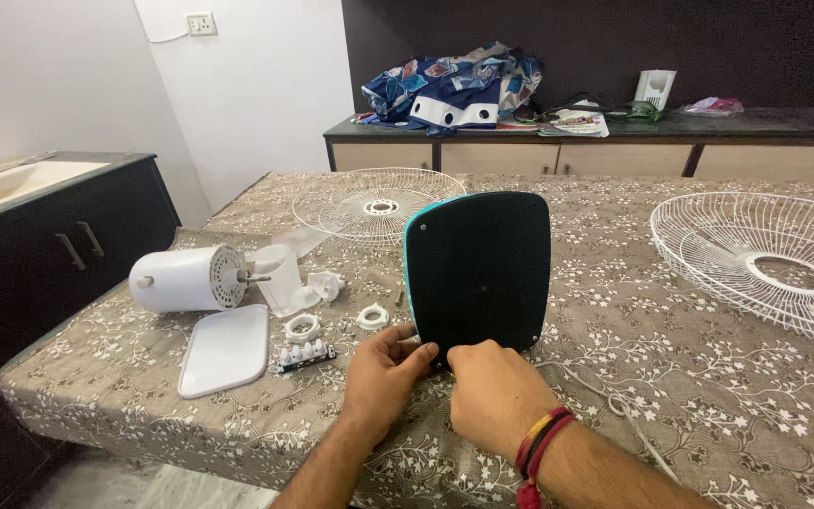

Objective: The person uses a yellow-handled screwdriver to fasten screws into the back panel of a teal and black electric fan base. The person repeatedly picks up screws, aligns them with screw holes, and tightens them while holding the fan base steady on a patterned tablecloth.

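Together, both hands, left (pixel 383 369), right (pixel 494 379), gripping upright black fan base (pixel 479 269), floral tablecloth (pixel 671 339).

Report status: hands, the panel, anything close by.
Left hand and right hand both grip the bottom edge of the black panel, held upright on the table. Small white rings lie just left.

The black base panel (pixel 479 269) looks like matt, finely textured plastic with a glossy teal rim. The motor housing (pixel 186 278) and flat cover (pixel 225 349) are smooth white plastic. 2 wire grilles (pixel 756 259) look like white-coated metal; the tablecloth (pixel 671 377) is printed cloth.
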